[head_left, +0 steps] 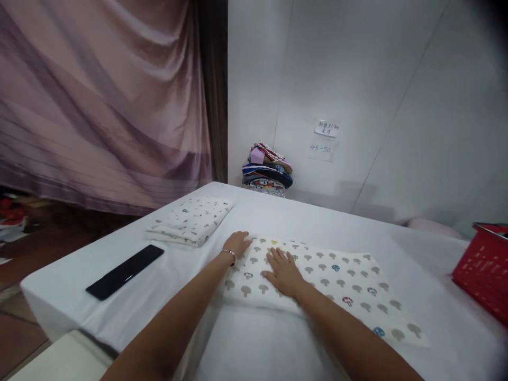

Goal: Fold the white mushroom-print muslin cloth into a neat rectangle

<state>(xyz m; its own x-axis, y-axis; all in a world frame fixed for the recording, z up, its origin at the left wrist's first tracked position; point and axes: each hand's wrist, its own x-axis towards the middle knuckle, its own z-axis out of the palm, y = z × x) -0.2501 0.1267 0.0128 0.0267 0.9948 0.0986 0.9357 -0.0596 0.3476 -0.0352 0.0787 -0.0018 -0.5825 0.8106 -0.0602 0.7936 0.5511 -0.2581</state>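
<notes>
A white cloth (325,283) printed with grey mushrooms and a few coloured ones lies folded in a long flat shape in front of me. My left hand (237,246), with a bracelet at the wrist, rests at the cloth's left end, fingers stretched toward its far corner. Flat on top of the cloth, a little right of that, lies my right hand (283,272) with its fingers spread. Another folded white cloth (194,219) with a small scattered print sits farther left.
The white-covered table (254,344) carries a long black flat object (126,271) at left. A red basket (484,270) stands at the right edge. Folded fabrics (268,169) are stacked by the white wall, near paper labels (323,140). A pink curtain (107,95) hangs at left.
</notes>
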